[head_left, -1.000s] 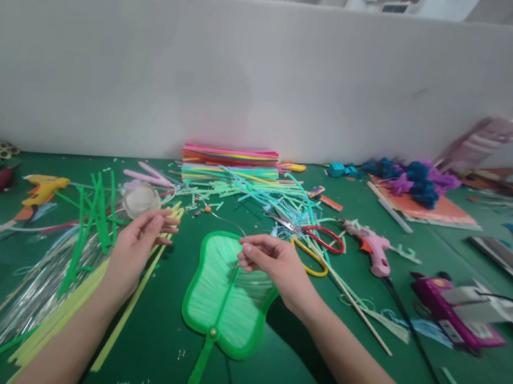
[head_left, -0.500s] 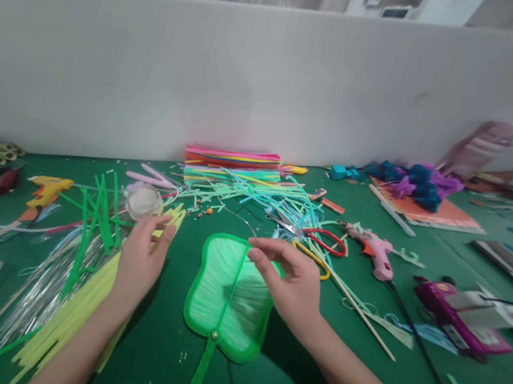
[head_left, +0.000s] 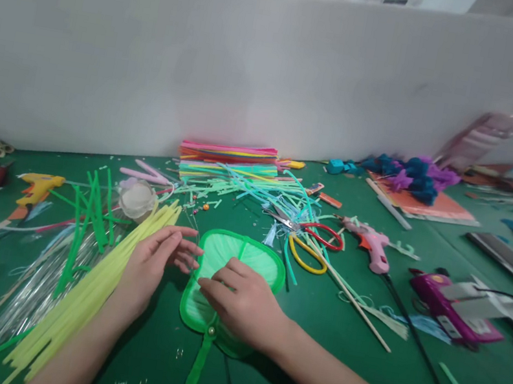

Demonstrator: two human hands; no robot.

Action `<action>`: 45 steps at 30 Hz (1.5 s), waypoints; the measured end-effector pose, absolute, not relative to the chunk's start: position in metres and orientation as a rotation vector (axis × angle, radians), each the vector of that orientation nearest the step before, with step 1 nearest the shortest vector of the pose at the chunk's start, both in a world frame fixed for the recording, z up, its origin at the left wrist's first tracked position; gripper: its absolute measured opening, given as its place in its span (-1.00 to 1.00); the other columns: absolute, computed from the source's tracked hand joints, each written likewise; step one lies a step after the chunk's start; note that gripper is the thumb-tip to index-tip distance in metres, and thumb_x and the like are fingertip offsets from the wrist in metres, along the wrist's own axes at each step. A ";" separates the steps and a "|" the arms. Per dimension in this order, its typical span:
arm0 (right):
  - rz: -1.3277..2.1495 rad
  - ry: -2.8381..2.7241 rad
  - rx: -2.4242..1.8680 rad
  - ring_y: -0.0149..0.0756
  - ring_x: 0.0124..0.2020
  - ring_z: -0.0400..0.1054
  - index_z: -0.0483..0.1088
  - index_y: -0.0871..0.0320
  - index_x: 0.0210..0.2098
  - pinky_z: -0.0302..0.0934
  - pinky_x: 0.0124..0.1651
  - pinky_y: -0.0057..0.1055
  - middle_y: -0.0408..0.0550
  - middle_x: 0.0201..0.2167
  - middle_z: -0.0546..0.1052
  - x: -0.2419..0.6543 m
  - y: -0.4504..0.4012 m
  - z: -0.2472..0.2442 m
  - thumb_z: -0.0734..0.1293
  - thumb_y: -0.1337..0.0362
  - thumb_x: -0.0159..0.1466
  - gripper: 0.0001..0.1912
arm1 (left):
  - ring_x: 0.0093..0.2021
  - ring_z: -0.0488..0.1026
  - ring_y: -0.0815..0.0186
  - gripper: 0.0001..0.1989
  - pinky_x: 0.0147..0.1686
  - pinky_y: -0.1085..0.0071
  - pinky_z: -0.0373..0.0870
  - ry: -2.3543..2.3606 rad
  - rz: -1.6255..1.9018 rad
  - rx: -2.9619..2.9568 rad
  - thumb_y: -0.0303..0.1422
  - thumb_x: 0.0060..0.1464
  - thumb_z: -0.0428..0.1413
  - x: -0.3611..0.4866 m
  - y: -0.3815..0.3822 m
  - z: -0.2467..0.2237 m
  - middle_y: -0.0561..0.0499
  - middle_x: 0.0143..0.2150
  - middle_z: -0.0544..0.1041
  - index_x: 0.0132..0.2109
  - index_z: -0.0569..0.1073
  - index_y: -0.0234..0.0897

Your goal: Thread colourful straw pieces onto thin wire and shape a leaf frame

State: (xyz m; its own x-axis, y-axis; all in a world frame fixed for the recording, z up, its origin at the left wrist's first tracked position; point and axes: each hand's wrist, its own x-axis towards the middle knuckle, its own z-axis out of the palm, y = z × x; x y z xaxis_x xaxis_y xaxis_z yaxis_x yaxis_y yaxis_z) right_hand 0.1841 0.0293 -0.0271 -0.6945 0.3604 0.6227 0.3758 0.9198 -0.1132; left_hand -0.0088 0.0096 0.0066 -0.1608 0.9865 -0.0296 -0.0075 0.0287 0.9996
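Observation:
A green leaf-shaped fan (head_left: 262, 258) lies flat on the table, with a pearl bead (head_left: 211, 331) where its green strip handle (head_left: 195, 368) begins. My right hand (head_left: 241, 301) is over the middle of the fan, thumb and fingertips pinched together. A thin wire (head_left: 198, 225), faint in the blur, curves past the left fingertips toward that pinch; its end is hidden. My left hand (head_left: 159, 261) is at the fan's left edge, fingers stretched out and apart. Yellow-green pipe cleaners (head_left: 86, 295) lie under and beside the left forearm.
Red-and-yellow-handled scissors (head_left: 308, 253) lie right of the fan, near a pink glue gun (head_left: 373, 244). A small clear dish (head_left: 137, 199) and a yellow glue gun (head_left: 38, 188) are at left. Coloured pipe cleaners (head_left: 228, 154) are heaped by the white partition (head_left: 256, 74).
My right hand has moved left and down across the fan with its pinch. My left hand has shifted right to the fan's edge and its fingers have stretched out. The view has tilted slightly.

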 end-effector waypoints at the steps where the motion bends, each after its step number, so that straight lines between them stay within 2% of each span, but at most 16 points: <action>1: -0.008 -2.402 -0.519 -0.29 -0.40 0.25 0.49 0.21 -0.23 0.18 -0.29 -0.38 -0.07 -0.47 0.47 0.183 0.029 -0.029 0.27 0.38 0.37 -0.86 | -0.42 0.56 0.26 -0.67 -0.45 0.41 0.44 1.333 1.316 1.106 -0.14 0.21 0.08 -0.009 0.009 0.007 -0.09 -0.30 0.64 -0.07 0.52 -0.31; 3: 0.024 -2.412 -0.510 -0.28 -0.40 0.25 0.49 0.22 -0.22 0.18 -0.30 -0.37 -0.06 -0.46 0.48 0.182 0.028 -0.032 0.27 0.39 0.37 -0.86 | -0.43 0.55 0.26 -0.67 -0.47 0.42 0.43 1.363 1.323 1.154 -0.15 0.20 0.10 -0.007 0.007 0.009 -0.09 -0.32 0.63 -0.07 0.52 -0.31; 7: 0.067 -2.422 -0.487 -0.28 -0.41 0.26 0.49 0.23 -0.22 0.18 -0.31 -0.36 -0.05 -0.46 0.49 0.176 0.023 -0.033 0.25 0.38 0.38 -0.84 | -0.48 0.49 0.33 -0.71 -0.51 0.48 0.40 1.508 1.286 1.279 -0.14 0.09 0.23 -0.005 0.007 0.009 -0.04 -0.41 0.60 -0.22 0.57 -0.31; 12: 0.315 -2.325 -0.487 -0.29 -0.31 0.37 0.50 0.20 -0.14 0.26 -0.22 -0.37 -0.02 -0.35 0.56 0.179 0.022 -0.024 0.29 0.15 0.39 -0.75 | -0.54 0.42 0.41 -0.70 -0.59 0.55 0.31 1.468 1.259 1.155 -0.14 0.01 0.30 -0.007 0.014 -0.001 0.02 -0.47 0.55 -0.29 0.56 -0.32; 17: 0.457 -2.007 -0.779 -0.26 -0.18 0.45 0.50 0.14 -0.10 0.31 -0.09 -0.31 -0.02 -0.23 0.61 0.199 0.046 -0.011 0.27 0.30 0.39 -0.82 | -0.57 0.33 0.49 -0.62 -0.65 0.63 0.19 1.276 1.184 0.867 -0.15 -0.16 0.40 -0.014 0.023 -0.014 0.08 -0.52 0.45 -0.33 0.52 -0.36; 20: 0.479 -1.888 -1.007 -0.25 -0.20 0.46 0.50 0.15 -0.08 0.33 -0.13 -0.31 0.00 -0.19 0.61 0.209 0.069 -0.008 0.31 0.27 0.36 -0.81 | -0.55 0.27 0.54 -0.59 -0.63 0.67 0.15 1.178 1.159 0.776 -0.16 -0.19 0.42 -0.020 0.024 -0.016 0.13 -0.50 0.37 -0.29 0.50 -0.34; 23: 0.558 -1.865 -1.134 -0.22 -0.17 0.47 0.48 0.17 0.00 0.34 -0.16 -0.32 0.03 -0.12 0.61 0.214 0.088 -0.008 0.36 0.19 0.32 -0.70 | -0.56 0.20 0.56 -0.60 -0.68 0.69 0.05 1.106 1.111 0.725 -0.18 -0.18 0.42 -0.023 0.024 -0.016 0.15 -0.49 0.32 -0.29 0.48 -0.34; 30: 0.758 -2.099 -1.225 -0.33 -0.34 0.51 0.54 0.13 -0.15 0.29 -0.26 -0.43 -0.11 -0.31 0.66 0.210 0.112 -0.018 0.35 0.35 0.30 -0.84 | -0.58 0.24 0.54 -0.65 -0.74 0.69 0.00 1.177 1.031 0.706 -0.26 -0.16 0.41 -0.023 0.027 -0.024 0.14 -0.50 0.35 -0.30 0.48 -0.34; 34: 0.709 -2.116 -1.275 -0.35 -0.38 0.47 0.56 0.15 -0.23 0.25 -0.29 -0.45 -0.12 -0.37 0.64 0.210 0.117 -0.023 0.37 0.37 0.27 -0.89 | -0.65 0.27 0.49 -0.68 -0.79 0.61 -0.02 1.447 0.934 0.905 -0.17 -0.05 0.31 -0.020 0.028 -0.028 0.07 -0.48 0.46 -0.32 0.49 -0.34; 37: 0.662 -2.154 -1.288 -0.31 -0.35 0.45 0.57 0.14 -0.28 0.23 -0.24 -0.41 -0.10 -0.38 0.62 0.209 0.118 -0.026 0.40 0.38 0.24 -0.92 | -0.66 0.33 0.42 -0.68 -0.73 0.51 0.13 1.702 0.785 1.181 -0.09 0.00 0.21 -0.018 0.028 -0.028 0.06 -0.49 0.52 -0.34 0.49 -0.29; 40: 0.604 -2.186 -1.305 -0.23 -0.26 0.42 0.59 0.16 -0.28 0.21 -0.15 -0.33 -0.03 -0.35 0.60 0.206 0.118 -0.029 0.40 0.38 0.25 -0.91 | -0.55 0.44 0.33 -0.68 -0.51 0.43 0.29 1.829 0.690 1.425 -0.06 0.04 0.14 -0.016 0.026 -0.027 0.07 -0.49 0.54 -0.35 0.52 -0.25; 42: 0.584 -2.202 -1.308 -0.18 -0.21 0.40 0.60 0.17 -0.28 0.19 -0.10 -0.28 0.01 -0.33 0.59 0.205 0.118 -0.030 0.39 0.36 0.27 -0.90 | -0.46 0.47 0.28 -0.68 -0.43 0.41 0.29 1.913 0.637 1.574 -0.05 0.06 0.13 -0.014 0.025 -0.025 0.07 -0.49 0.55 -0.36 0.54 -0.22; 45: 0.599 -2.230 -1.284 -0.18 -0.17 0.40 0.61 0.15 -0.28 0.18 -0.04 -0.27 0.00 -0.30 0.61 0.206 0.119 -0.029 0.37 0.35 0.28 -0.88 | -0.43 0.46 0.28 -0.69 -0.40 0.41 0.25 1.961 0.588 1.688 -0.08 0.10 0.09 -0.011 0.023 -0.023 0.10 -0.49 0.54 -0.38 0.54 -0.20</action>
